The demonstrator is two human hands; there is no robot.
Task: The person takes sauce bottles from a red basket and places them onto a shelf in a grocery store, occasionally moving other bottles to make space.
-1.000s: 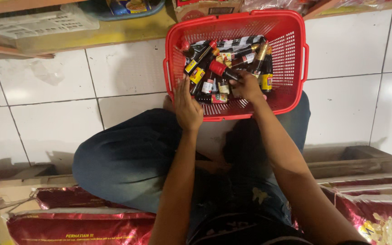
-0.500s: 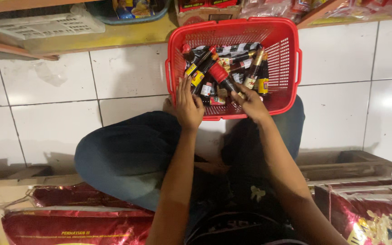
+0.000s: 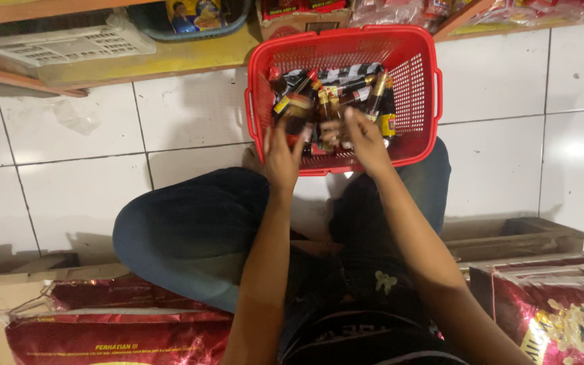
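Observation:
A red plastic basket (image 3: 422, 81) stands on the white tiled floor in front of my crossed legs. Inside lie several small dark bottles (image 3: 346, 91) with red or gold caps and yellow labels. My left hand (image 3: 282, 157) reaches over the basket's near rim and grips one dark bottle (image 3: 298, 116). My right hand (image 3: 365, 140) is inside the basket next to it, fingers curled on another small bottle (image 3: 324, 120) in the pile.
A low yellow shelf (image 3: 170, 57) runs along the back with a white crate (image 3: 62, 42), a blue basket (image 3: 190, 17) and packaged goods. Cardboard boxes (image 3: 508, 236) and shiny red sacks (image 3: 562, 311) lie beside my legs on both sides.
The view has shifted and the basket now sits more to the right of centre. Both hands have moved further into the basket and closed on bottles.

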